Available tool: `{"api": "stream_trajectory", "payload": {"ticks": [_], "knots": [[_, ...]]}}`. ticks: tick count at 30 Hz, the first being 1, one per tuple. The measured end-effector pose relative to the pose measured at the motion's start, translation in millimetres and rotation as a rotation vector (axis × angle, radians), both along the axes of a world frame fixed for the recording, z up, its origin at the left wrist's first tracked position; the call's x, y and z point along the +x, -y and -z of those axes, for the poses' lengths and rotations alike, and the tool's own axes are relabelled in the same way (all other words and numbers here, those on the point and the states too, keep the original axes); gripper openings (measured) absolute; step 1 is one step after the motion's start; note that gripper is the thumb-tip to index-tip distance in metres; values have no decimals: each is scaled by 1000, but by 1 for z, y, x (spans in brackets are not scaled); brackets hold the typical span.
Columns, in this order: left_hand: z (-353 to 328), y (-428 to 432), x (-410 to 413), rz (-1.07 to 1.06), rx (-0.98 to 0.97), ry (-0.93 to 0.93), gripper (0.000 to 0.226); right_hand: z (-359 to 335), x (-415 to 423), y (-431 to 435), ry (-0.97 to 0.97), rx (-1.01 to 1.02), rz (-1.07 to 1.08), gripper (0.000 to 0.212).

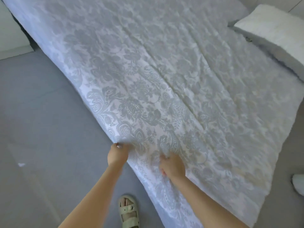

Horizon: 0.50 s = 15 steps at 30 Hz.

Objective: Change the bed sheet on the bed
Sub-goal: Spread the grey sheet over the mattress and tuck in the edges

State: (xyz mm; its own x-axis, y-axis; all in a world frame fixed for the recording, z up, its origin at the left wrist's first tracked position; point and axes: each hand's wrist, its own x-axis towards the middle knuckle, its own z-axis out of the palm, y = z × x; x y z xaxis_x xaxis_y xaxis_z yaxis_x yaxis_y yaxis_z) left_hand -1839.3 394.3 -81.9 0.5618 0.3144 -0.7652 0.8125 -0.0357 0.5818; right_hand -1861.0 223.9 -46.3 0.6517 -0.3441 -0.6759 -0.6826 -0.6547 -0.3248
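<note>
One foot in a pale strapped sandal (129,211) stands on the grey floor (41,120) beside the bed. Two hands work the near edge of one bed sheet (164,79). The left hand (117,154) grips the hem with curled fingers, and the right hand (172,167) bunches fabric just beside it. The sheet, with a grey floral pattern and lengthwise creases, covers the bed. One white pillow (271,30) lies at the far right.

A white object (298,184) is cut by the right edge; the sheet (164,79) runs past the top.
</note>
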Motion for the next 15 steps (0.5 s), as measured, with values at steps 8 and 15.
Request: {"api": "stream_trajectory", "payload": {"ticks": [8, 15], "knots": [[39, -17, 21, -234, -208, -13, 23, 18, -69, -35, -296, 683, 1562, 84], [32, -42, 25, 6, -33, 60, 25, 37, -86, -53, 96, 781, 1744, 37]]}}
